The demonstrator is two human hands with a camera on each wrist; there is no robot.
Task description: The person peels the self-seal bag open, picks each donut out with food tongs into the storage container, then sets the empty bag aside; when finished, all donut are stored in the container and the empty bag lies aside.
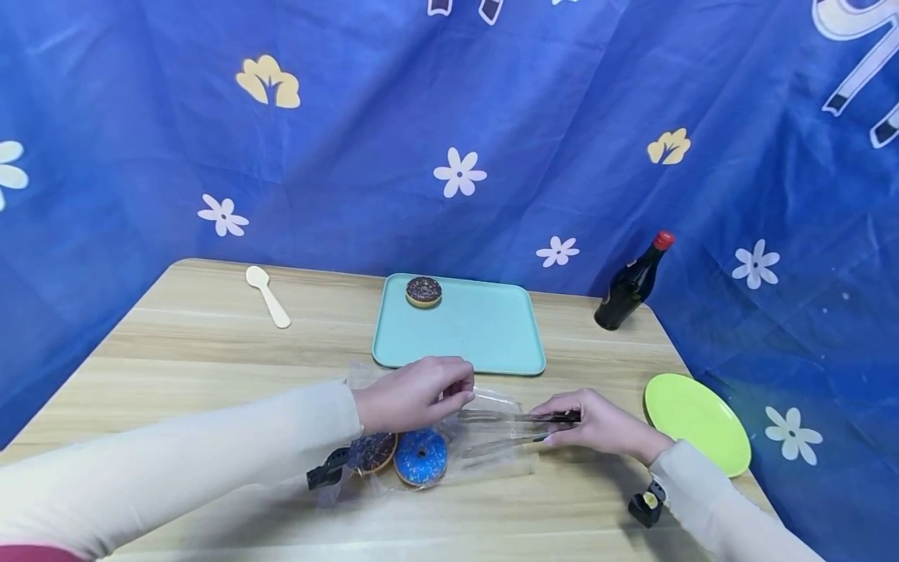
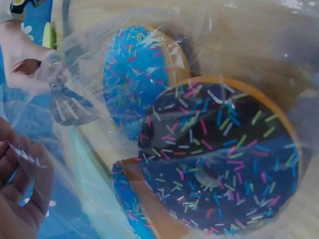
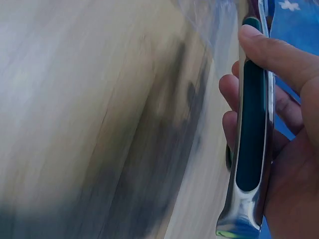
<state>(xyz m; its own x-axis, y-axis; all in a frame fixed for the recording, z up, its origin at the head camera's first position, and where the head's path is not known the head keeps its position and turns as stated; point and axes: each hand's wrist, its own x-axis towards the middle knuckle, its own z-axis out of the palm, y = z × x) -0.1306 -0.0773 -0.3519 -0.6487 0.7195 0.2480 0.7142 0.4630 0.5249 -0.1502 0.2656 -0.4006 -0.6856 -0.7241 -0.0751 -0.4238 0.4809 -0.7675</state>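
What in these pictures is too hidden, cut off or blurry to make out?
- Head view: part of the chocolate donut lies under the left hand and its sleeve.
- Head view: the tips of the tongs, gripped by the right hand, blur behind the clear plastic bag.
- Right wrist view: the table is motion-blurred.
- Left wrist view: a third donut is mostly hidden under the chocolate one.

Glossy metal tongs (image 3: 249, 149) in the right hand (image 1: 597, 425); clear crinkly plastic bag (image 1: 492, 437) under the left hand (image 1: 414, 394); matt wood-grain tabletop (image 1: 211, 351).
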